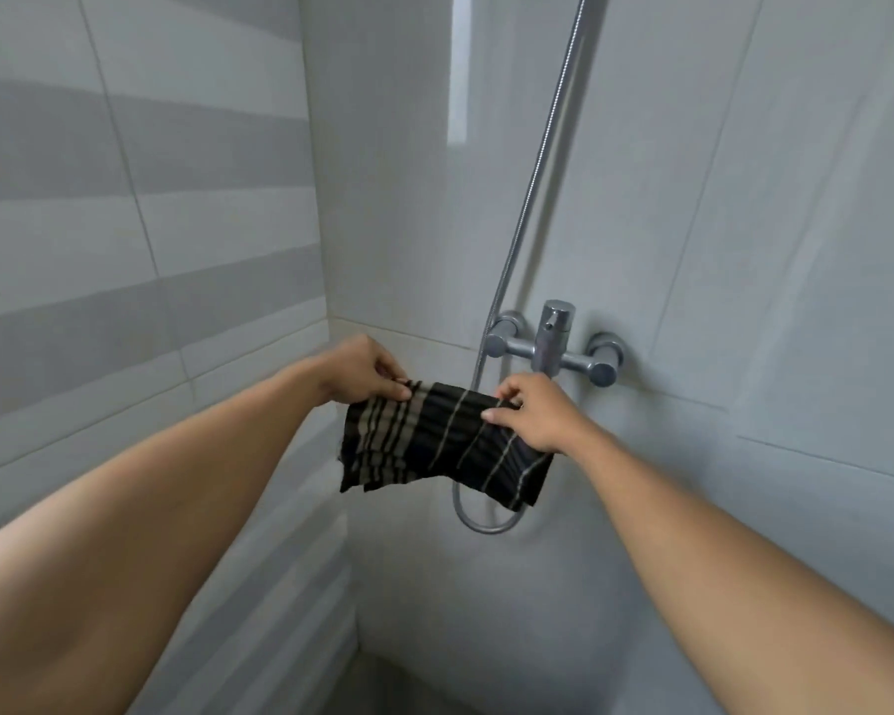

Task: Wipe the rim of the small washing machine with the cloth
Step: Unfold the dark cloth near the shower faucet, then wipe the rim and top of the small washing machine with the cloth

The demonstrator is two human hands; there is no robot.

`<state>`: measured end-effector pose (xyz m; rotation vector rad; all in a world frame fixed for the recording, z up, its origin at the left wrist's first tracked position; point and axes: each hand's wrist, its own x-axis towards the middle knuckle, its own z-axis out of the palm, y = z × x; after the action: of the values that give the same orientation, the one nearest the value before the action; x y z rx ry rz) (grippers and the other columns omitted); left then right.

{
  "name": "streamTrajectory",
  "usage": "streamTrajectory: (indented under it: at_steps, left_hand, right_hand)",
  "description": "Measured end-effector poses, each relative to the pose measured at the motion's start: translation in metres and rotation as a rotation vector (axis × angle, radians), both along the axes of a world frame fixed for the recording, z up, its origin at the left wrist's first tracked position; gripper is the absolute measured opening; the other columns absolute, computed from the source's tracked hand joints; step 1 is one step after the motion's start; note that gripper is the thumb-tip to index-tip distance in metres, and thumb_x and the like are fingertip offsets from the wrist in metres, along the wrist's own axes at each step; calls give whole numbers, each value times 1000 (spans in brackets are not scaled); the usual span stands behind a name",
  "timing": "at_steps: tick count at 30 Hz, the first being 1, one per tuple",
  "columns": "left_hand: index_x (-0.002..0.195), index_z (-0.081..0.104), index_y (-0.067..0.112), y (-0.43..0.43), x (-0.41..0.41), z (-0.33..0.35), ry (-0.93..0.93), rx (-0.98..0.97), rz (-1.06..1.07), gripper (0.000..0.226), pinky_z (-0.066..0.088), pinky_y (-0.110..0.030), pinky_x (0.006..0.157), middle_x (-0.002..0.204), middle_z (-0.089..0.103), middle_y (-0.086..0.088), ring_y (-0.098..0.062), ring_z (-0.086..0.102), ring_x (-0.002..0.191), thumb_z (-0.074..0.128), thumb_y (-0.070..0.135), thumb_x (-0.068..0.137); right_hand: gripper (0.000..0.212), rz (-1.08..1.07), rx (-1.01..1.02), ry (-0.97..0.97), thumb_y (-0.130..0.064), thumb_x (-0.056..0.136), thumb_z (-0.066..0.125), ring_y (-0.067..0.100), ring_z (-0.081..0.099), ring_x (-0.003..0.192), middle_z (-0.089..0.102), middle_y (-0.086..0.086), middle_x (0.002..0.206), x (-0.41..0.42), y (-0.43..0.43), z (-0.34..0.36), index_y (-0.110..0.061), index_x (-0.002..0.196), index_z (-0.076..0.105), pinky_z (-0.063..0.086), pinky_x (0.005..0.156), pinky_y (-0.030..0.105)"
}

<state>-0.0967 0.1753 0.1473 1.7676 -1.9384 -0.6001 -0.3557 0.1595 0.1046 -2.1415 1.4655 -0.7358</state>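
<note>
Obs.: tiled walls (176, 198) meet in a corner of a shower stall. The washing machine is not in view, so the rim cannot be judged from here. The cloth (434, 446) hangs in mid-air in front of that corner, just below and left of the shower mixer (556, 343), and it partly covers the loop of the metal hose (538, 172) behind it. It is dark with pale stripes, spread out along its top edge, and its lower edge falls free in soft folds. Judgement: it is light, limp and thin, with no stiffness of its own. It will not slip and cannot break, but it will sag or bunch wherever it is not held. For wiping a rim it is likely better folded or wadded into a pad and gripped across the middle, since a hold on the edge gives little pressing surface. Whether it is wet or dry cannot be told. The left hand (362, 376) pinches the upper left corner and the right hand (532, 415) pinches the upper right edge. On both, thumb and fingers are closed onto the fabric, and the top edge runs nearly level between them. The fingertips (489, 416) of the right hand lie on the near face of the cloth.
</note>
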Motion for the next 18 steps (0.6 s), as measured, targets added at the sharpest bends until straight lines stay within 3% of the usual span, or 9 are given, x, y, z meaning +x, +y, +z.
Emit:
streamTrajectory:
  at_steps: [2, 7, 10, 13, 15, 18]
  left_hand:
    - [96, 79, 17, 17, -20, -1, -5, 16, -38, 15, 42, -16, 63, 86, 72, 3, -5, 60, 76, 81, 23, 83]
    - [87, 76, 21, 45, -63, 3, 1, -12, -109, 3, 45, -21, 66, 82, 70, 4, -11, 61, 77, 76, 24, 87]
    - [92, 73, 17, 54, -88, 14, -32, 6, -156, 7, 51, -29, 75, 89, 70, -2, -17, 63, 84, 70, 23, 92]
    - [99, 71, 18, 60, -113, 26, -44, 2, -194, 8, 54, -33, 82, 95, 69, -3, -20, 65, 90, 66, 17, 92]
    - [103, 71, 17, 61, -128, 32, -24, -4, -213, 15, 54, -31, 79, 94, 68, -1, -19, 64, 88, 62, 14, 91]
    - [87, 64, 8, 60, -147, 35, -22, -13, -243, 13, 46, -28, 67, 85, 60, -6, -18, 54, 74, 54, 13, 93]
  right_hand:
    - [19, 13, 2, -27, -26, 86, 76, 21, 65, 99, 69, 7, 103, -28, 20, 8, -15, 98, 69, 49, 89, 33]
    - [12, 16, 59, -2, -19, 97, 61, 13, 64, 84, 71, 4, 94, -85, 64, 29, -13, 104, 70, 42, 77, 25]
    - [23, -48, 30, 26, -23, 103, 49, 21, 57, 84, 65, 10, 94, -103, 82, 41, -6, 106, 65, 41, 72, 32]
    - [30, -89, 33, 8, -24, 104, 44, 30, 60, 88, 67, 18, 101, -117, 93, 51, -3, 109, 64, 46, 81, 37]
    - [31, -114, 27, -5, -24, 104, 43, 25, 57, 87, 65, 14, 97, -126, 100, 57, -3, 110, 64, 44, 79, 35]
    - [28, -143, 47, -56, -25, 104, 43, 22, 57, 88, 64, 10, 97, -135, 105, 67, -8, 108, 65, 46, 85, 37]
